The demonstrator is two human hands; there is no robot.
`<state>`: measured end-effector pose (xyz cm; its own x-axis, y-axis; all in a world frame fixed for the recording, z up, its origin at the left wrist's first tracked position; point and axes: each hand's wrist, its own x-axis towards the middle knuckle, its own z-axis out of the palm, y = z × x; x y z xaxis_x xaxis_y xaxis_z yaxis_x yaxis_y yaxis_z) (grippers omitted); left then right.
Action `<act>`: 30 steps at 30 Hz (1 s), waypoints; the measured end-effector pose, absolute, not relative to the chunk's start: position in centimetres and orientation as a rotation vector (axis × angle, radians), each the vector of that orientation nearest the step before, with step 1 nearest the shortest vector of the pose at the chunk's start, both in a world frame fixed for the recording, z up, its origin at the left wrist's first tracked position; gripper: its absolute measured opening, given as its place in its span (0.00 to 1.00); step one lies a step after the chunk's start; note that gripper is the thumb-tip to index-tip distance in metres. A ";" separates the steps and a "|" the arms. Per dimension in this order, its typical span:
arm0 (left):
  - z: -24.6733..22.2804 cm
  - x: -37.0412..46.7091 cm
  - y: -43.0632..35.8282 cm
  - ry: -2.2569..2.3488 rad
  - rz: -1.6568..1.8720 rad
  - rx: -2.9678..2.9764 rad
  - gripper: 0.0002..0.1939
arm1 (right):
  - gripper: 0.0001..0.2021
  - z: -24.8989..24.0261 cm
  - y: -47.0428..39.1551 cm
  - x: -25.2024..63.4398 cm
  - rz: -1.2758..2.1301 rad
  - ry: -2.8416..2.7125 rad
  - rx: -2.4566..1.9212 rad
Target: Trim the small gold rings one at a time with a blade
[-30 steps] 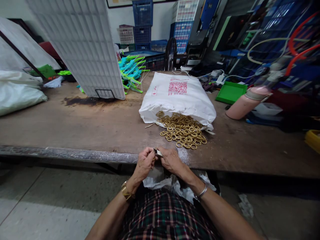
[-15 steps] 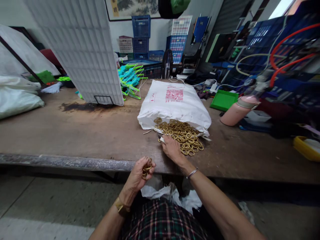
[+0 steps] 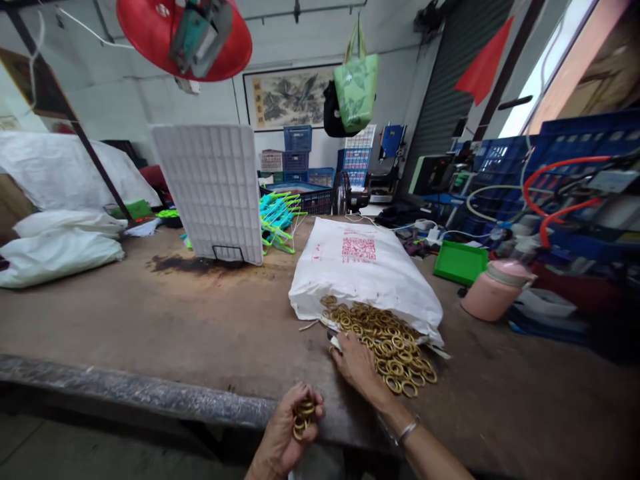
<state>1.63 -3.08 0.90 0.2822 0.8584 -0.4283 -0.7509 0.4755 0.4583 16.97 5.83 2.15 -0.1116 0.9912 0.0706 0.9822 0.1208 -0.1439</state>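
My left hand [image 3: 284, 430] is closed around several brass-coloured rings [image 3: 303, 419], just in front of the table's near edge. At the left side of a loose pile of the same rings [image 3: 397, 350], my right hand [image 3: 356, 363] is low over the tabletop with its fingers bent. A small white piece with a dark tip [image 3: 334, 340] shows at its fingers; what it is I cannot make out. The pile spills from the open mouth of a white woven sack [image 3: 320, 267] with red print, which lies flat on the table.
A white ribbed panel [image 3: 213, 193] stands upright on the brown table [image 3: 200, 327]. Behind it are blue and green plastic pieces [image 3: 280, 217]. On the right are a green tray [image 3: 460, 263] and a pink bottle [image 3: 495, 293]. White bags [image 3: 60, 247] lie at the left.
The view has tilted up, so the table and hands appear lower. My left hand still holds its rings, and my right hand stays by the pile's left edge.
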 end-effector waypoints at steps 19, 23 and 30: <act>1.4 3.0 -1.3 1.206 1.068 1.001 0.15 | 0.08 1.7 5.6 18.0 0.571 -1.911 -1.715; 1.4 3.8 -1.0 1.264 1.125 1.330 0.12 | 0.06 0.7 5.3 18.4 0.909 -1.703 -1.543; 1.2 4.5 0.1 1.183 1.144 1.723 0.11 | 0.05 1.2 3.7 18.1 1.383 -1.350 -1.410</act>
